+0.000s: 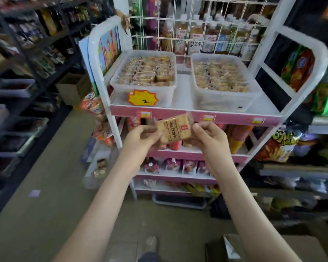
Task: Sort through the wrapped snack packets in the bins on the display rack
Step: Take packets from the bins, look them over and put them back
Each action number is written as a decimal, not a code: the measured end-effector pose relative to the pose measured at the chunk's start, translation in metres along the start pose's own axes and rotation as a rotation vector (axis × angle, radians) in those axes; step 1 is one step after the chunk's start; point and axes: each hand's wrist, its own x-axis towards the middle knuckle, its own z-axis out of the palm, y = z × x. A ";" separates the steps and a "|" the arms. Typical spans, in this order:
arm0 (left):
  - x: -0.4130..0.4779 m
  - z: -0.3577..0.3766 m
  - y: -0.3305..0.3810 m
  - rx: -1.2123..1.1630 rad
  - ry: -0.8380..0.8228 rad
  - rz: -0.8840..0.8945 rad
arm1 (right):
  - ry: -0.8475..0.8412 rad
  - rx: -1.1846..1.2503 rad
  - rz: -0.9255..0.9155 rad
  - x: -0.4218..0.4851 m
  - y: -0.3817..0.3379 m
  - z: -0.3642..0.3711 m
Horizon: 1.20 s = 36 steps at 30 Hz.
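Both forearms reach forward from the bottom of the view, and the left hand [138, 138] and right hand [209, 138] pinch opposite ends of one tan snack packet [173, 129], holding it slightly tilted in the air just before the pink front edge of the top shelf [169, 111] of the white rack [113, 127]. Behind it on that shelf the left bin [121, 95] and the right bin [225, 101] sit side by side with a gap between, each filled with what seem, through the blur, to be similar packets. Open floor [55, 167] lies left of the rack, and crowded store shelves [292, 171] stand close on its right.
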 end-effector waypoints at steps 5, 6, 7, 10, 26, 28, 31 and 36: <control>-0.032 -0.012 -0.022 -0.054 -0.009 -0.086 | 0.104 -0.270 -0.019 -0.035 0.015 0.002; -0.034 -0.013 -0.023 -0.043 -0.022 -0.080 | 0.130 -0.301 -0.034 -0.040 0.015 0.003; -0.037 -0.014 -0.023 -0.039 -0.040 -0.069 | 0.151 -0.320 -0.051 -0.043 0.014 0.004; -0.043 -0.019 -0.015 -0.019 -0.070 -0.027 | 0.180 -0.277 -0.044 -0.047 0.013 0.008; -0.056 -0.052 -0.017 0.143 -0.012 0.037 | 0.112 -0.182 0.021 -0.071 0.012 0.039; -0.058 -0.051 -0.016 0.212 0.017 0.081 | 0.137 -0.218 -0.048 -0.076 0.006 0.040; -0.070 -0.046 -0.014 0.327 0.036 0.156 | 0.140 -0.313 -0.177 -0.084 0.000 0.046; -0.088 -0.026 -0.008 -0.262 -0.305 -0.003 | -0.071 -0.474 -0.407 -0.102 0.005 0.066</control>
